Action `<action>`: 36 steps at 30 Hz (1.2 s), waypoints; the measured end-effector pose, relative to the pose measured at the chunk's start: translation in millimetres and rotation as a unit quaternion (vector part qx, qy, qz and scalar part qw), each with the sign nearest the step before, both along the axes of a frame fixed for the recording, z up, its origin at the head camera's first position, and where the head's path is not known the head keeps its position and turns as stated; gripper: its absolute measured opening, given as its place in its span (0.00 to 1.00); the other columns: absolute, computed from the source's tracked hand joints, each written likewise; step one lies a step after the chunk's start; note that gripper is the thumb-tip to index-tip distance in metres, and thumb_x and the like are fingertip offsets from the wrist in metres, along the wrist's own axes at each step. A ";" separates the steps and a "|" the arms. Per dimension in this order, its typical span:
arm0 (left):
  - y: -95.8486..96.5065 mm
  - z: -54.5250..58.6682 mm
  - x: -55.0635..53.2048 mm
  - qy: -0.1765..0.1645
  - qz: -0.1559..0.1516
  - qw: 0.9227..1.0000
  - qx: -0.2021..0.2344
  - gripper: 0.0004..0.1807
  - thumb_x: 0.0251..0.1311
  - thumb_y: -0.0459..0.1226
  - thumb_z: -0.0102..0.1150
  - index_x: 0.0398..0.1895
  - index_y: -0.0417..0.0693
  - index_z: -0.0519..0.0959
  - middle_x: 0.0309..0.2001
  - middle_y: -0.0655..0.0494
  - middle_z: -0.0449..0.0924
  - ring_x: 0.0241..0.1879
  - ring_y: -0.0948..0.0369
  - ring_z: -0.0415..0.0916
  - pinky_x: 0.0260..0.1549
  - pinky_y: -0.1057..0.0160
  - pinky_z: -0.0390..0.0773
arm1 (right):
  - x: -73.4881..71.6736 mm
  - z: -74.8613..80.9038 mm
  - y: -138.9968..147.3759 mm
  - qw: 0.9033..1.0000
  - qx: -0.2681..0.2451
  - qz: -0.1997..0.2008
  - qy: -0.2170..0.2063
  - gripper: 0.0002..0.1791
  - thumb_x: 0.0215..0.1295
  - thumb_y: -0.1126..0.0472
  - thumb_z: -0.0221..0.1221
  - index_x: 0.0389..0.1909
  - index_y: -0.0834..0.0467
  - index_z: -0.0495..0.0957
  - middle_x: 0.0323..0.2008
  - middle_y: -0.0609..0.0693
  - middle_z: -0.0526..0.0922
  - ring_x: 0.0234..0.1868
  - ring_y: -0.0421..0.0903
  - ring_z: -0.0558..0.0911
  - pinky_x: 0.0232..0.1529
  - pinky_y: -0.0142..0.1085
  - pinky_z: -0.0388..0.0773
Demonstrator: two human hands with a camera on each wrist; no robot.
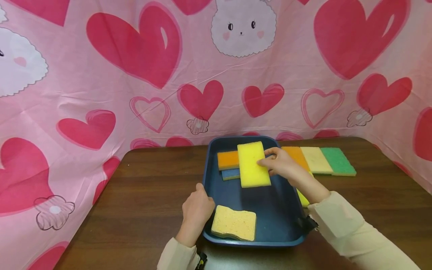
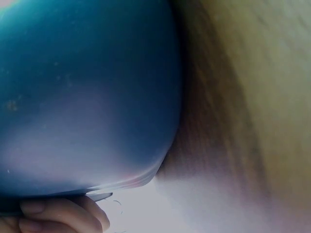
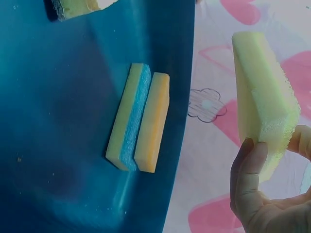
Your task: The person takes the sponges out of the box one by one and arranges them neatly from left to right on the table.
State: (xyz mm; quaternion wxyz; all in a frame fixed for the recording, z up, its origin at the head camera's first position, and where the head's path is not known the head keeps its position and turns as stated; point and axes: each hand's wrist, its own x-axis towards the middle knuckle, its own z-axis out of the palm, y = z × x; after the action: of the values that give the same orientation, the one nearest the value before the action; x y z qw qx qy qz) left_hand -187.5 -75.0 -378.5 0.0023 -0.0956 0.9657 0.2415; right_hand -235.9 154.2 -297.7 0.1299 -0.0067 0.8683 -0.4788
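Observation:
My right hand (image 1: 281, 163) pinches a bright yellow sponge (image 1: 252, 165) between thumb and fingers, holding it up over a dark blue tray (image 1: 270, 221). The right wrist view shows the same sponge (image 3: 262, 92) tilted, its long edge facing the camera. At the tray's left rim, my left hand (image 1: 198, 206) grips the edge; its curled fingers (image 2: 68, 213) show against the rim in the left wrist view. Inside the tray, an orange sponge (image 1: 227, 160) and a blue-sided sponge (image 1: 231, 174) lie side by side at the back. A wavy pale yellow sponge (image 1: 234, 223) rests in the front left corner.
Right of the tray on the wooden table (image 1: 152, 187) lie an orange sponge (image 1: 295, 155), a cream sponge (image 1: 316, 160) and a green sponge (image 1: 337, 161) in a row. Another yellow sponge (image 1: 302, 198) shows partly behind my right forearm. A pink heart-patterned cloth (image 1: 233, 71) hangs behind.

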 end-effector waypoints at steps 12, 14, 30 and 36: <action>0.5 -1.6 -0.1 0.005 0.000 1.000 0.002 0.13 0.56 0.33 0.52 0.44 0.36 0.69 0.17 0.48 0.69 0.17 0.56 0.66 0.17 0.59 0.63 | 1.9 3.8 20.1 1.000 0.012 -0.007 0.013 0.37 0.65 0.55 0.55 0.65 0.73 0.54 0.53 0.70 0.75 0.40 0.49 0.80 0.49 0.45 0.79; 0.3 -1.7 -0.3 0.004 0.001 1.000 0.001 0.13 0.56 0.33 0.52 0.44 0.36 0.69 0.17 0.48 0.69 0.17 0.56 0.66 0.17 0.59 0.63 | 1.9 3.6 23.1 1.000 0.014 -0.011 0.018 0.37 0.65 0.55 0.55 0.65 0.74 0.53 0.53 0.71 0.74 0.40 0.49 0.81 0.49 0.45 0.79; 0.8 -1.5 -0.4 0.002 0.000 1.000 0.001 0.14 0.56 0.33 0.51 0.44 0.35 0.68 0.17 0.48 0.68 0.16 0.56 0.65 0.17 0.59 0.63 | 2.7 -0.7 56.9 0.999 0.032 -0.032 0.025 0.38 0.68 0.51 0.52 0.69 0.71 0.52 0.62 0.72 0.66 0.52 0.58 0.77 0.53 0.47 0.77; 0.4 -2.1 -1.4 0.001 0.003 1.000 0.000 0.15 0.56 0.34 0.52 0.45 0.36 0.69 0.18 0.48 0.69 0.17 0.56 0.66 0.18 0.58 0.65 | 1.3 -3.6 75.6 0.999 0.012 -0.022 0.026 0.37 0.70 0.52 0.50 0.69 0.72 0.51 0.61 0.73 0.66 0.47 0.49 0.79 0.48 0.40 0.79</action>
State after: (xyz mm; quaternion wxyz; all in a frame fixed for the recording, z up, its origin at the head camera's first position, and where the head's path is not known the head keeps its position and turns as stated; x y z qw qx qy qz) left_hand -188.9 -74.6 -380.5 0.0003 -0.0984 0.9653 0.2421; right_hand -234.6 229.8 -301.3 0.0967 0.0011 0.8771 -0.4704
